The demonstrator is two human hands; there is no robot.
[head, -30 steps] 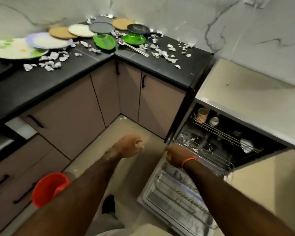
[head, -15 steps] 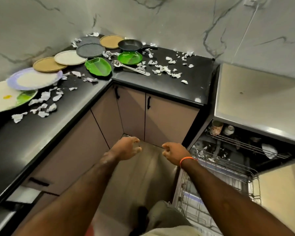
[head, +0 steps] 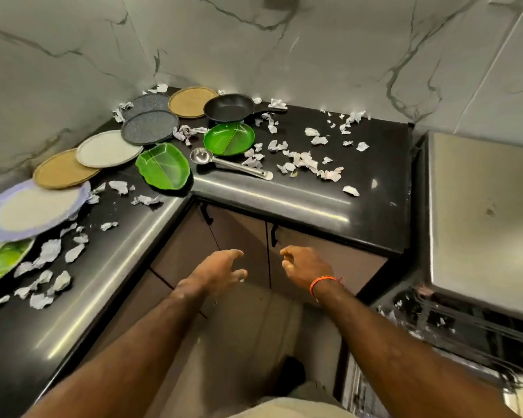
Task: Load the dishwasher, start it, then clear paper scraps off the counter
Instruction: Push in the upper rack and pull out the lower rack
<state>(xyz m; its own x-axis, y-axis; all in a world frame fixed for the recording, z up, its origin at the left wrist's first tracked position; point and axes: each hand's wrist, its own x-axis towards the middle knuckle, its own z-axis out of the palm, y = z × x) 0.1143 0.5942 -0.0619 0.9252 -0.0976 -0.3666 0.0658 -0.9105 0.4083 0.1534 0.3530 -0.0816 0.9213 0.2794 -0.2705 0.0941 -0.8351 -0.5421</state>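
We are holding both hands out in front of us, below the tabletop edge and before the cupboard doors [head: 299,251]. Our left hand [head: 218,268] is hanging with fingers loosely curled and spread, gripping nothing; our right hand [head: 305,267], wearing an orange wristband [head: 322,283], is doing the same, the two hands staying apart.

On the black L-shaped tabletop [head: 284,200] we are counting two tan plates [head: 62,168] [head: 192,101], two dark speckled plates [head: 150,126] [head: 147,104], one white plate [head: 107,149], one lilac-rimmed plate [head: 32,208] and one green-patterned plate [head: 0,260] partly out of view. Two green divided dishes are sitting near the corner: a leaf-shaped one [head: 163,165] and a round one [head: 228,138]. One black frying pan [head: 228,107] is standing behind the round dish, and one steel ladle [head: 230,164] is lying in front of it. Paper scraps [head: 302,159] are lying scattered in numbers too many to count. The open dishwasher [head: 465,324] is showing at the right, blurred.
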